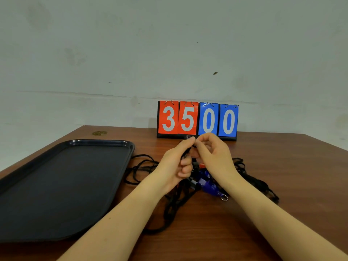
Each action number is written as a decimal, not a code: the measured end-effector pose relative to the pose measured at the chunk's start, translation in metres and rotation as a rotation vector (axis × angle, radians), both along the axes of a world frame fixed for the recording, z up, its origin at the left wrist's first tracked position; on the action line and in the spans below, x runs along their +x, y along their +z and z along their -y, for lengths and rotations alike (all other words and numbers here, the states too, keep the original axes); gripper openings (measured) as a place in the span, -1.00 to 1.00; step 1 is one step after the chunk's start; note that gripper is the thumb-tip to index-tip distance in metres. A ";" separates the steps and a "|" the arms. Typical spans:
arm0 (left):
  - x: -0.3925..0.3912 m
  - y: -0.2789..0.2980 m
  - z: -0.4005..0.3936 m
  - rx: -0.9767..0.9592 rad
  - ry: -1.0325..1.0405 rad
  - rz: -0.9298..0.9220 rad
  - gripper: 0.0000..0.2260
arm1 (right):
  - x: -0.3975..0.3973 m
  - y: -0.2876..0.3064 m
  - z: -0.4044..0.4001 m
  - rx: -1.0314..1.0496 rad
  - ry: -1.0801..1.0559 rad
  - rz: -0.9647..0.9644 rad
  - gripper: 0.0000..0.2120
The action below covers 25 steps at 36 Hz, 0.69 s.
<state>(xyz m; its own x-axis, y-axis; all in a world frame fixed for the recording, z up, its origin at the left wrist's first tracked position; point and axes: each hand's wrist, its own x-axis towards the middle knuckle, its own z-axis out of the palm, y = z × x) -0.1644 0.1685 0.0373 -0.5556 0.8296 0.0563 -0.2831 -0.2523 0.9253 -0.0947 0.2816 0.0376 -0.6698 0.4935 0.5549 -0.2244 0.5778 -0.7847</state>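
A tangle of black cords (175, 202) lies on the brown table, with blue whistles (209, 185) and a small metal ring (224, 197) among them. My left hand (177, 164) and my right hand (212, 155) are raised together above the pile. Both pinch a black cord with a small black clip (188, 137) at their fingertips. The cord hangs down between the palms. A red piece (202, 165) peeks out under the right hand.
A dark rectangular tray (62, 185) sits at the left of the table. A flip scoreboard (197, 119) reading 35 in red and 00 in blue stands at the table's far edge against the wall. A brass-coloured disc (99, 133) lies near the far left corner.
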 end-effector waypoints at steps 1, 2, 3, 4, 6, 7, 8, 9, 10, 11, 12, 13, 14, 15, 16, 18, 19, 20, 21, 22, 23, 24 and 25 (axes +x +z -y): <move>0.000 -0.001 -0.001 -0.022 0.046 -0.030 -0.69 | 0.000 0.000 0.001 0.000 0.007 0.020 -0.94; -0.001 -0.002 -0.002 -0.048 0.099 -0.072 -0.67 | -0.001 0.000 0.001 -0.002 0.017 0.045 -0.93; -0.001 -0.003 -0.003 -0.069 0.150 -0.114 -0.66 | -0.001 0.001 0.002 -0.011 0.037 0.072 -0.92; -0.001 -0.003 -0.004 -0.081 0.193 -0.146 -0.67 | -0.001 0.002 0.003 -0.031 0.068 0.101 -0.90; 0.001 -0.004 -0.004 -0.092 0.259 -0.191 -0.68 | 0.000 0.004 0.004 -0.072 0.140 0.162 -0.85; 0.002 -0.004 -0.005 -0.097 0.285 -0.201 -0.69 | 0.001 0.004 0.004 -0.089 0.170 0.181 -0.82; 0.002 -0.004 -0.005 -0.099 0.308 -0.199 -0.71 | 0.002 0.004 0.004 -0.113 0.203 0.188 -0.78; 0.002 -0.004 -0.006 -0.096 0.331 -0.192 -0.73 | 0.003 0.004 0.005 -0.147 0.240 0.186 -0.76; 0.000 -0.004 -0.006 -0.092 0.355 -0.189 -0.75 | 0.003 0.003 0.005 -0.190 0.279 0.182 -0.75; -0.002 -0.005 -0.007 -0.083 0.377 -0.194 -0.75 | 0.003 0.002 0.006 -0.245 0.323 0.177 -0.75; -0.004 -0.006 -0.007 -0.065 0.389 -0.202 -0.75 | 0.003 0.002 0.007 -0.308 0.372 0.171 -0.76; -0.006 -0.007 -0.007 -0.035 0.388 -0.206 -0.75 | 0.002 0.002 0.008 -0.380 0.423 0.163 -0.75; -0.006 -0.007 -0.006 0.002 0.376 -0.199 -0.76 | 0.002 0.003 0.009 -0.454 0.474 0.154 -0.75; -0.007 -0.007 -0.005 0.042 0.358 -0.181 -0.75 | 0.002 0.004 0.010 -0.531 0.527 0.145 -0.75; -0.007 -0.007 -0.004 0.077 0.335 -0.157 -0.75 | 0.002 0.005 0.009 -0.615 0.583 0.131 -0.77; -0.007 -0.007 -0.003 0.121 0.292 -0.104 -0.72 | 0.004 0.007 0.007 -0.835 0.691 0.084 -0.85; -0.007 -0.008 -0.003 0.132 0.270 -0.077 -0.72 | 0.004 0.008 0.006 -0.945 0.733 0.062 -0.88; -0.006 -0.007 -0.003 0.138 0.247 -0.051 -0.72 | 0.005 0.008 0.005 -1.027 0.767 0.048 -0.88; -0.005 -0.007 -0.003 0.143 0.226 -0.029 -0.73 | 0.006 0.009 0.005 -1.075 0.794 0.044 -0.89; -0.004 -0.007 -0.004 0.145 0.210 -0.019 -0.74 | 0.006 0.009 0.005 -1.093 0.814 0.048 -0.88; -0.003 -0.006 -0.004 0.143 0.202 -0.027 -0.74 | 0.006 0.009 0.005 -1.088 0.824 0.055 -0.84; -0.003 -0.006 -0.005 0.137 0.200 -0.046 -0.74 | 0.006 0.009 0.005 -1.066 0.820 0.062 -0.77; -0.002 -0.006 -0.006 0.128 0.203 -0.064 -0.74 | 0.007 0.010 0.005 -1.027 0.810 0.073 -0.70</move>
